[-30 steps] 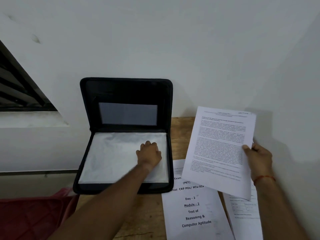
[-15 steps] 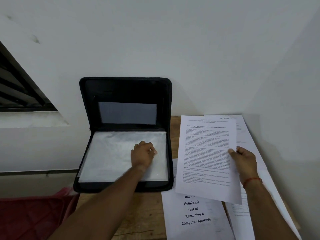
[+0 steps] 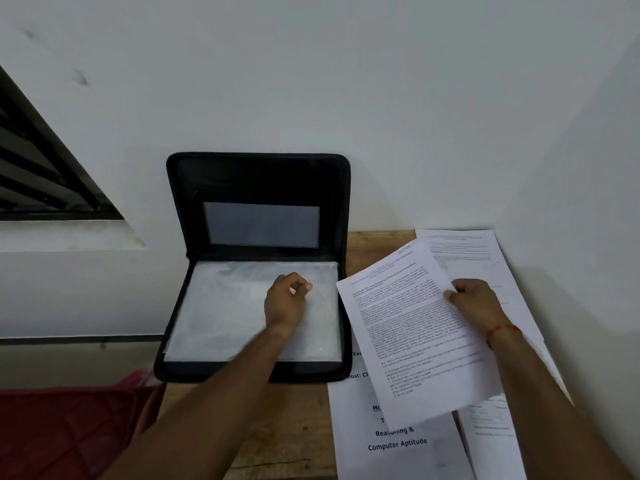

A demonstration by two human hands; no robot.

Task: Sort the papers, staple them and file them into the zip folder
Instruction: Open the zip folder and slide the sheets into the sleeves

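Right hand [image 3: 479, 303] is gripping a printed sheet [image 3: 408, 327] right of centre, beside the open zip folder [image 3: 258, 174].
Left hand [image 3: 285, 303] is resting, fingers curled, on the folder's white sleeve [image 3: 221, 313] at centre; whether it is pinching, I cannot tell.

Wooden table [image 3: 294, 441], pretty crowded. Open black folder [image 3: 258, 174] sits at 10 o'clock, lid up against the wall. Cover sheet [image 3: 398, 445] reading "Reasoning & Computer Aptitude" lies at 6, side sheet [image 3: 491, 441] just beside it at 4, back sheet [image 3: 464, 251] at 1.
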